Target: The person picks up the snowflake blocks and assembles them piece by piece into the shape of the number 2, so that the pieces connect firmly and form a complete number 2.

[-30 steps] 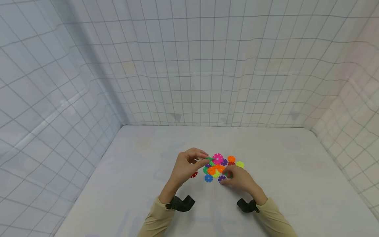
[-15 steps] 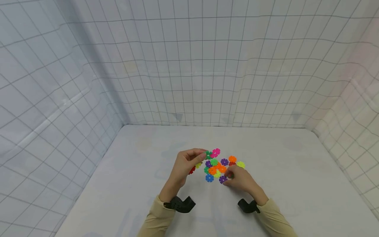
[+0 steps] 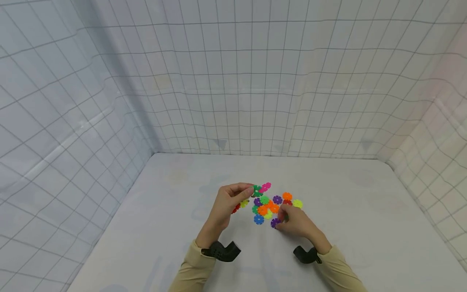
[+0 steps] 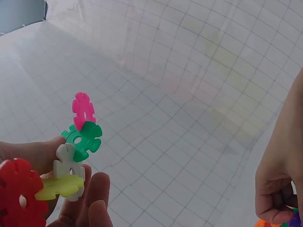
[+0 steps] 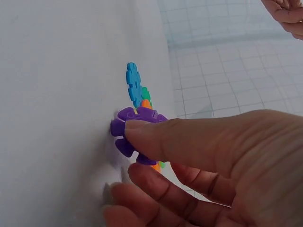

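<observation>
My left hand (image 3: 245, 191) pinches a chain of joined snowflake discs (image 4: 78, 146) just above the table: red (image 4: 18, 191), yellow, white, green (image 3: 257, 190) and pink (image 3: 266, 186) at the far end. To its right a pile of loose coloured discs (image 3: 271, 205) lies on the white table (image 3: 175, 227). At the pile's near edge my right hand (image 3: 282, 222) has its thumb and fingers closed round a purple disc (image 5: 128, 130) that lies on the table. A blue disc (image 5: 133, 85) lies just beyond it.
White gridded cloth walls (image 3: 233, 81) enclose the table at the back and on both sides. Orange (image 3: 287, 196) and yellow-green (image 3: 297, 203) discs lie on the pile's right side. A black camera mount (image 3: 222, 251) sits on each wrist.
My left hand has lifted the chain a little up and away from the pile, and the pink disc has turned more edge-on. My right hand has stayed by the purple disc.
</observation>
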Motion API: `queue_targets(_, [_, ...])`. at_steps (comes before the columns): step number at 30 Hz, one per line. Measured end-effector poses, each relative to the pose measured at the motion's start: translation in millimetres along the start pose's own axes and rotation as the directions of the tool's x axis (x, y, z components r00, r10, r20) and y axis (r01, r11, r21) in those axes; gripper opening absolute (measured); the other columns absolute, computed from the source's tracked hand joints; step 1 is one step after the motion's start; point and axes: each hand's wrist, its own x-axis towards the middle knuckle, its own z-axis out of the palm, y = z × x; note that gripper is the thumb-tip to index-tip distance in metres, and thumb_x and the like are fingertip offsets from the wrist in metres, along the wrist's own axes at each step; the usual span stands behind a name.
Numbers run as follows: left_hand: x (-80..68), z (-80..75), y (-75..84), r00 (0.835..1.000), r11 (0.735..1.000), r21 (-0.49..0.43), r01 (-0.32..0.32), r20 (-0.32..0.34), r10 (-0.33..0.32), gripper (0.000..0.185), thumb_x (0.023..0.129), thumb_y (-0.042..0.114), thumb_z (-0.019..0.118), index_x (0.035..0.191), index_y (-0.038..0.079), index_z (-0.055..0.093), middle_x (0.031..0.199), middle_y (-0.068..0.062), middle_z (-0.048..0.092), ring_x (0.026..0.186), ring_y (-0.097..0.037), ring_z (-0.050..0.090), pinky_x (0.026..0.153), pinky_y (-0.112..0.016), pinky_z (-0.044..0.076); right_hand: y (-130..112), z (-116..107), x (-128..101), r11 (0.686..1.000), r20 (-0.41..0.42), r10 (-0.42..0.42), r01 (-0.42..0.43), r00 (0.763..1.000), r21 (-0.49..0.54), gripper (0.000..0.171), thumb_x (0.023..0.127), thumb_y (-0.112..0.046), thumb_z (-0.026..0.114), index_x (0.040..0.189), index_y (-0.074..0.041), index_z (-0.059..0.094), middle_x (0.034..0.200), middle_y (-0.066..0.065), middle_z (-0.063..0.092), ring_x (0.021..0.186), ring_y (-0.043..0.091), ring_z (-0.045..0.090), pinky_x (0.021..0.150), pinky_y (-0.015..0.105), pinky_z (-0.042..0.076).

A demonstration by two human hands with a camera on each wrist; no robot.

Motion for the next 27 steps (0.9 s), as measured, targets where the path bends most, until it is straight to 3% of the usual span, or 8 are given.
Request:
queue_targets(8, [0.0, -0.8, -0.7, 1.0, 1.0, -0.006, -0.005, -0.016, 0.005, 0.027, 0.093, 0.017, 0.063, 0.104, -0.007, 0.067, 0.087, -0.005, 0.068, 0.081, -0.019, 0.06, 0.068, -0.023, 0.046, -5, -1, -2, 0.993, -0.002, -0.111, 0.111, 0.994, 0.05, 0.023, 0.078, -0.009, 0.077, 0.08, -0.011, 0.054, 0.068, -0.005, 0.049, 0.062, 0.013, 0.047, 0.055, 0.024, 0.043])
queue_targets(12, [-0.2, -1.1, 0.0, 0.999, 1.0, 0.015, -0.021, -0.03, 0.022, 0.027, 0.092, 0.019, 0.064, 0.103, -0.005, 0.068, 0.087, -0.009, 0.068, 0.079, -0.02, 0.06, 0.066, -0.023, 0.046, -16, -5, -6, 0.986, -0.074, -0.144, 0.149, 0.987, 0.069, 0.021, 0.079, -0.009, 0.077, 0.084, -0.011, 0.056, 0.071, -0.006, 0.051, 0.063, 0.011, 0.049, 0.057, 0.024, 0.046])
queue_targets(18, [-0.4, -0.9, 1.1, 0.998, 0.998, 0.053, -0.038, -0.037, 0.04, 0.025, 0.09, 0.021, 0.067, 0.1, -0.001, 0.07, 0.088, -0.01, 0.068, 0.081, -0.022, 0.061, 0.068, -0.025, 0.048, -37, -15, -13, 0.966, -0.202, -0.144, 0.182, 0.969, 0.185, 0.018, 0.082, -0.01, 0.075, 0.089, -0.009, 0.059, 0.074, -0.004, 0.06, 0.062, 0.013, 0.058, 0.056, 0.026, 0.05])
queue_targets(24, [-0.1, 1.1, -1.0, 0.99, 0.987, 0.096, -0.126, -0.049, 0.132, 0.018, 0.089, 0.015, 0.068, 0.097, -0.001, 0.07, 0.092, -0.009, 0.067, 0.083, -0.025, 0.062, 0.071, -0.028, 0.051, -59, -25, -22, 0.907, -0.345, -0.195, 0.302, 0.918, 0.293, 0.018, 0.083, -0.003, 0.072, 0.094, -0.006, 0.059, 0.081, 0.005, 0.067, 0.066, 0.014, 0.066, 0.061, 0.027, 0.054])
queue_targets(27, [-2.5, 3.5, 3.7, 0.985, 0.98, 0.124, -0.156, -0.056, 0.164, 0.014, 0.089, 0.009, 0.068, 0.096, -0.003, 0.069, 0.094, -0.01, 0.067, 0.084, -0.024, 0.063, 0.075, -0.029, 0.052, -75, -33, -30, 0.874, -0.426, -0.264, 0.401, 0.865, 0.274, 0.02, 0.08, 0.008, 0.071, 0.094, 0.0, 0.059, 0.082, 0.01, 0.068, 0.067, 0.018, 0.067, 0.061, 0.026, 0.054])
